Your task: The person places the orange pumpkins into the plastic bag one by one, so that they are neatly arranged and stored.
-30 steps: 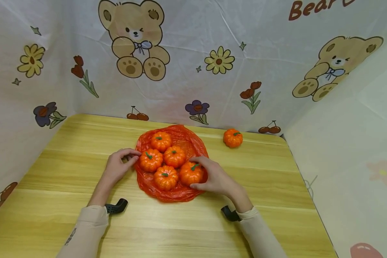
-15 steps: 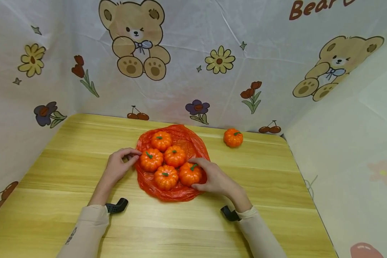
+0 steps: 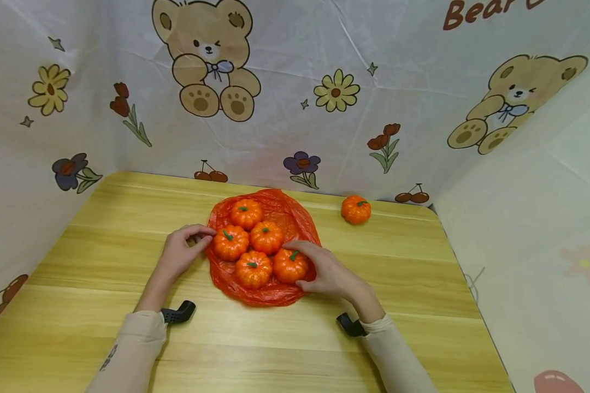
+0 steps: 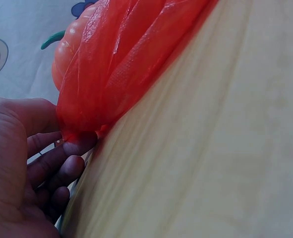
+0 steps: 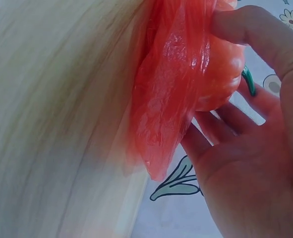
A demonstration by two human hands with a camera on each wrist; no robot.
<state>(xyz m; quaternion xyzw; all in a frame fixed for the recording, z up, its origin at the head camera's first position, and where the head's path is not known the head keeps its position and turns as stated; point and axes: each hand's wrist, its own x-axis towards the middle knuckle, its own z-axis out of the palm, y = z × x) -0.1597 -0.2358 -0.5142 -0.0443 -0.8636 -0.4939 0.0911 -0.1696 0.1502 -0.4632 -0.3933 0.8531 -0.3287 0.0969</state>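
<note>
A red plastic bag (image 3: 248, 297) lies spread on the table with several small orange pumpkins (image 3: 253, 270) with green stems inside. My left hand (image 3: 178, 252) is at the bag's left edge, and in the left wrist view its thumb and index finger pinch the red film. At the right side, my right hand (image 3: 331, 275) stands around the rightmost pumpkin (image 3: 290, 266), fingers spread, fingertips and thumb right at its sides. In the right wrist view, the thumb (image 5: 235, 24) overlaps the bag's rim, the fingers reach behind the pumpkin, and the palm is apart from it.
Another orange pumpkin (image 3: 356, 210) sits outside the bag near the table's back edge. The wooden table (image 3: 255, 349) is bounded by fabric walls printed with bears and flowers. Black camera mounts (image 3: 179, 313) stick out from both wrists.
The rightmost pumpkin has shifted slightly left within the bag. My right thumb and fingers have since spread a little wider around it. My left hand has stayed at the bag's edge.
</note>
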